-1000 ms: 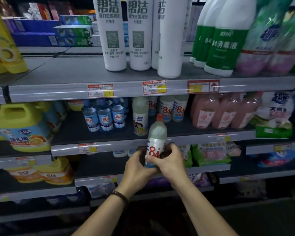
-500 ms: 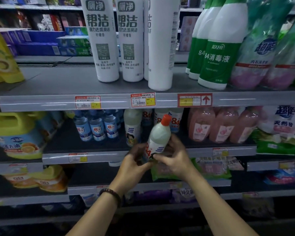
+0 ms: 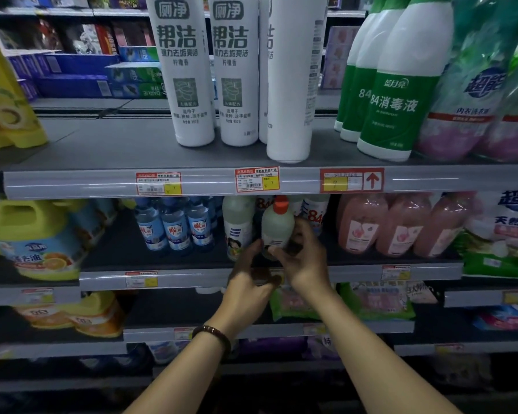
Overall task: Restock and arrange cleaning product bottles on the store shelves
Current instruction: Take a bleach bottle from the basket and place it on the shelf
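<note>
Raised from below the shelf's front edge a second ago, the bottle (image 3: 277,227) now sits level with the shelf (image 3: 192,279), its base near that edge, slightly tilted, its orange cap just under the rail of the upper shelf (image 3: 102,186). A person's right hand (image 3: 304,258) wraps its fingers round the lower body, while the left hand (image 3: 248,282), blurred, pinches the base from the left, a two-handed hold that looks meant to steer the bottle upright into its row. The printed "84" that faced out earlier is turned away, and only a small label shows, so the front probably needs turning back toward the aisle. It hangs between a pale bottle (image 3: 237,228), touching or just beside it on the left, and the 84 bottles (image 3: 313,216) behind and to the right, evidently its own kind. The gap there is narrow. Blue bottles (image 3: 174,228) stand further left, with bare shelf before them out to the front edge; pink bottles (image 3: 401,225) fill the right. Headroom is slight, so the cap must clear the rail overhead as the bottle goes back. Whether its base already rests on the shelf cannot be told, since the hands cover it.
</note>
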